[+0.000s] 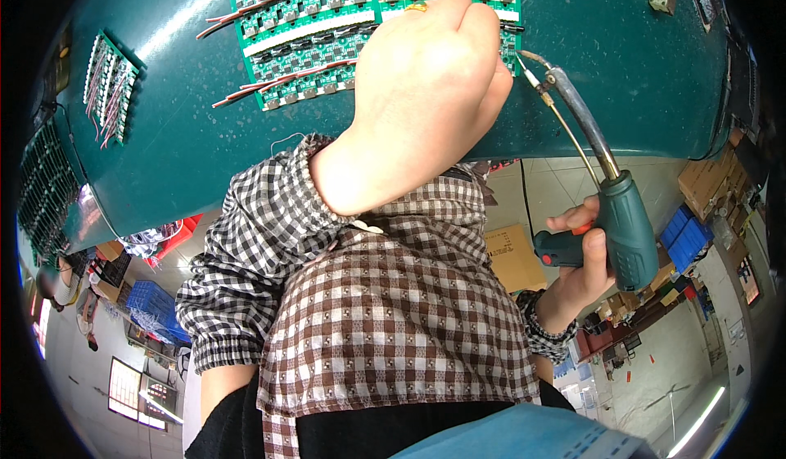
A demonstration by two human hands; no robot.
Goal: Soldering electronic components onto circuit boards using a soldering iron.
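Observation:
My left hand (426,82) is over the right part of a green circuit board panel (311,60). Its fingers are curled in and pressed together, and whatever they pinch is hidden beneath the hand. Red, white and black wires (282,80) run across the rows of small boards. My right hand (585,254) grips a green trigger-type soldering gun (626,230) with a long metal barrel. A thin feed tube (573,129) runs beside that barrel. The soldering tip (532,56) points at the panel's right edge, close to my left fingers; whether it touches the board I cannot tell.
A smaller board panel with wires (110,90) lies left on the green table (196,144). Stacked green panels (49,185) stand at the far left. A dark cable (526,201) hangs by the soldering gun. Below are a cardboard box (516,258) and blue crates (686,236).

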